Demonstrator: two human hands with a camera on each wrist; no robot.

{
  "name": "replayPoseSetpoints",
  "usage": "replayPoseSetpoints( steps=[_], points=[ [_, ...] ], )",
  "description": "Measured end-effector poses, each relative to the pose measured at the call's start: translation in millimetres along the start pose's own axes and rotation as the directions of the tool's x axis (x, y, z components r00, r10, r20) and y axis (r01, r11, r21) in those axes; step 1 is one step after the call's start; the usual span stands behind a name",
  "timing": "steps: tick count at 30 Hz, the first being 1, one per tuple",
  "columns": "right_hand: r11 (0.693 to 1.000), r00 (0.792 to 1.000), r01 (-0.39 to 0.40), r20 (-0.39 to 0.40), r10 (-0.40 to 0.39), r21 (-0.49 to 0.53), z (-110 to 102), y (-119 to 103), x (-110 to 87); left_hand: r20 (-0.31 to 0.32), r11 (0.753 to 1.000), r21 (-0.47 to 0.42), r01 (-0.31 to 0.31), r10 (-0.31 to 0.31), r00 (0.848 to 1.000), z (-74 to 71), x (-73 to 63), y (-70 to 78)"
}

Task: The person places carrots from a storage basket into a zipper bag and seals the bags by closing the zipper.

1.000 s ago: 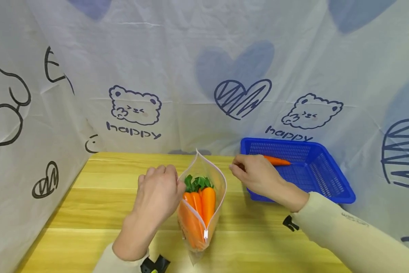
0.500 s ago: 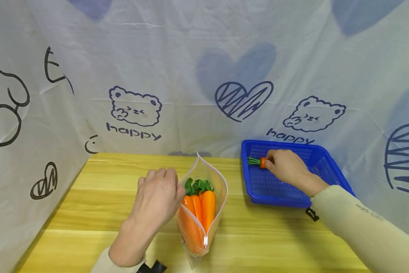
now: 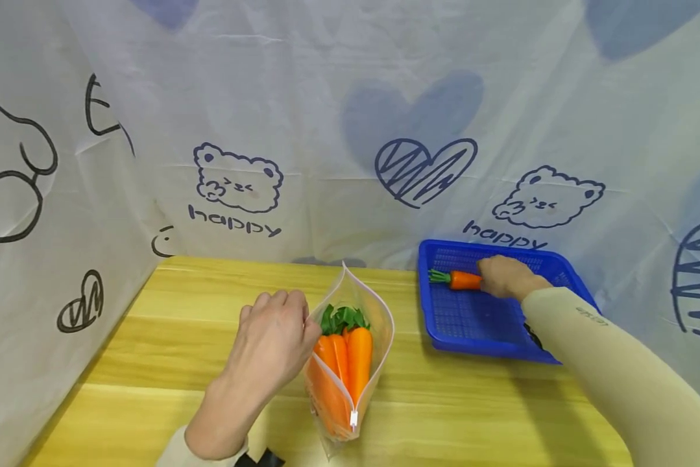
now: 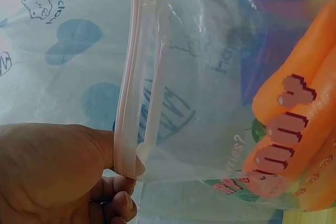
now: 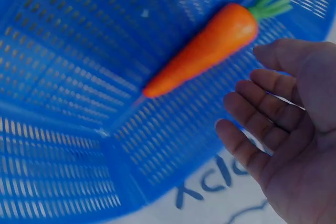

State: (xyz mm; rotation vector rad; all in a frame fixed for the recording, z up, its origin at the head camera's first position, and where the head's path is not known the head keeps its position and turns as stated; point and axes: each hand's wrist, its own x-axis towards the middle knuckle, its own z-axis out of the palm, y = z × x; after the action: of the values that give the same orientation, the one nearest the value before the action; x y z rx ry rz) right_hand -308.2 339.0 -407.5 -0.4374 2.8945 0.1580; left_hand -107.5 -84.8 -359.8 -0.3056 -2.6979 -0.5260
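Observation:
My left hand [image 3: 270, 344] pinches the top edge of a clear zip bag [image 4: 194, 150]; in the left wrist view the thumb lies over the zip strip. The bag stands upright with its mouth spread, its white slider at the near end. Inside are several orange carrots [image 3: 359, 363] with green tops. To the right, a blue basket [image 3: 490, 348] holds one carrot [image 5: 205, 51] with a green stem. My right hand [image 5: 294, 114] is over the basket beside this carrot, fingers loosely extended and apart from it in the right wrist view. In the head view it hides the carrot's tip.
The yellow wood-grain table [image 3: 186, 324] carries the bag and the basket. A white printed curtain [image 3: 320, 130] hangs right behind the basket and along the left side.
My right hand has moved right from near the bag into the basket, then along toward the carrot's tip. The left hand keeps hold of the bag; the head view shifts slightly.

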Motion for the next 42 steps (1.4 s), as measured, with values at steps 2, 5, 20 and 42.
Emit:
replayPoseSetpoints(
  steps=[2,5,20,42],
  points=[
    [1.0,1.0,0.008,0.016,-0.009,0.01,9,2,7.4,0.017,1.0,0.0,0.01,-0.01,1.0,-0.9,0.0,-0.8],
    [0.999,0.999,0.015,0.037,-0.016,0.03,18,3,16.3,0.045,1.0,-0.007,0.03,-0.03,0.999,-2.0,0.6,-1.7],
    [0.993,0.992,0.008,0.126,-0.023,0.114,36,6,31.6,0.071,0.999,-0.018,0.047,-0.046,0.996,0.3,3.5,-3.0],
    [0.989,0.984,0.0,0.176,-0.026,0.148,37,2,25.7,0.102,0.997,-0.025,0.075,-0.072,0.992,-1.5,3.7,-4.0]
  ],
)
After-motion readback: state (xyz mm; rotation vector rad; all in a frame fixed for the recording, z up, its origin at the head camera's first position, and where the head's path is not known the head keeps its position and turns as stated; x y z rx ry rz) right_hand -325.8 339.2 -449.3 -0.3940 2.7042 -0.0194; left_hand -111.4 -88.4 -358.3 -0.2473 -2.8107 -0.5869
